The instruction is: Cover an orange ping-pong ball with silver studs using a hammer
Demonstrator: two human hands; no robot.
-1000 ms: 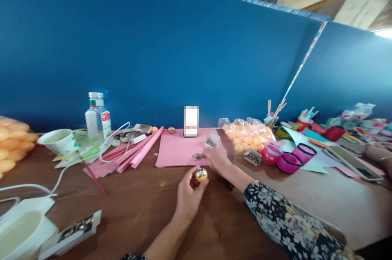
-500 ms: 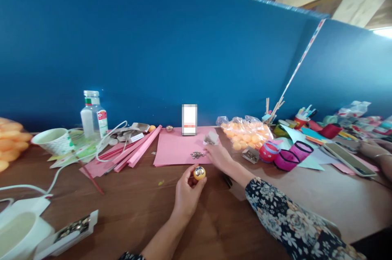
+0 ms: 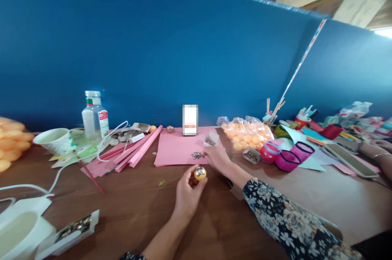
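Observation:
My left hand (image 3: pixel 187 194) holds an orange ball (image 3: pixel 200 174) between thumb and fingers, low over the table. Shiny silver metal pieces cover the top of the ball. Beyond it, my right hand (image 3: pixel 218 159) reaches down at the right side of a small pile of silver metal pieces (image 3: pixel 196 155) on pink paper (image 3: pixel 171 149). Its fingers are drawn together at the pile's edge; whatever lies between the fingertips is too small to make out. A small clear box (image 3: pixel 211 139) with more metal pieces stands just behind the right hand.
A bag of orange balls (image 3: pixel 246 134) lies at the back right, beside another small box (image 3: pixel 251 155) and pink-purple holders (image 3: pixel 288 160). On the left are a paper cup (image 3: pixel 55 140), a bottle (image 3: pixel 94 117) and a white cable (image 3: pixel 101 149). Another person's hand (image 3: pixel 372 148) rests far right.
My right hand has shifted slightly left and closer to the pile of metal pieces. The left hand keeps its hold on the ball, almost unmoved.

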